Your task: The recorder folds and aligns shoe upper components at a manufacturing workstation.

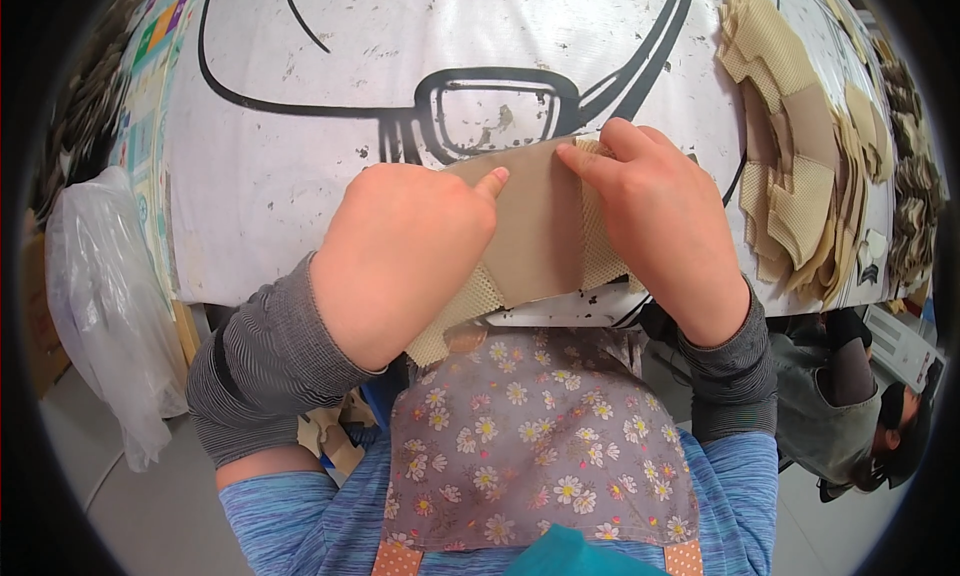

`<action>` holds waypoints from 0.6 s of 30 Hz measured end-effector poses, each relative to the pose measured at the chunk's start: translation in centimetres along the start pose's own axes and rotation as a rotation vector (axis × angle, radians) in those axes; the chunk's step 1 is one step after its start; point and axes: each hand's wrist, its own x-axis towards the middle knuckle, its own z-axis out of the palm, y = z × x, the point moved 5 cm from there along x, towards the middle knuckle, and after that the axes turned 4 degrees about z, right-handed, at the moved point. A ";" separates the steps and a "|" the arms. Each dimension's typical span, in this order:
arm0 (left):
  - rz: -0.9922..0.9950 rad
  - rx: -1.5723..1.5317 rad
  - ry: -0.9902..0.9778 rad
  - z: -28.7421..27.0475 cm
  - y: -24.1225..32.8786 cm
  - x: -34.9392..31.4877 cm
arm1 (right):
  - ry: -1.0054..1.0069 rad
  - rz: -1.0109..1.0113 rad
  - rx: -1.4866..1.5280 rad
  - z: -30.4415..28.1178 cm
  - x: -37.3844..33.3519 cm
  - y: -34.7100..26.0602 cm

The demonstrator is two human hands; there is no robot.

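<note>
A fabric piece (535, 216) with a smooth tan middle and beige mesh ends lies along the near edge of the table. My left hand (410, 251) is closed over its left part, one fingertip pressing on the tan section. Close to the right seam, my right hand (665, 211) grips the piece with bent fingers, a fingertip on the seam between tan and mesh. The lower left mesh corner hangs over the table edge. The fingers beneath both hands are hidden.
Stacked tan and mesh pieces (805, 136) lie on the right of the white table (290, 186), which has black line drawings. A clear plastic bag (105, 296) hangs at the left. Another person (835, 406) sits at the lower right. Fabric scraps (335, 436) lie below the table edge.
</note>
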 end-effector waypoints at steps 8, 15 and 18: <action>0.016 -0.011 0.031 -0.1 0.1 0.0 | -0.011 -0.070 -0.166 0.6 0.4 -0.1; -0.018 -0.019 0.039 0.1 0.5 -0.2 | 0.055 -0.073 -0.043 -1.2 -1.0 0.8; -0.004 -0.017 0.045 0.2 0.4 -0.2 | 0.099 -0.073 -0.018 -1.3 -1.5 1.5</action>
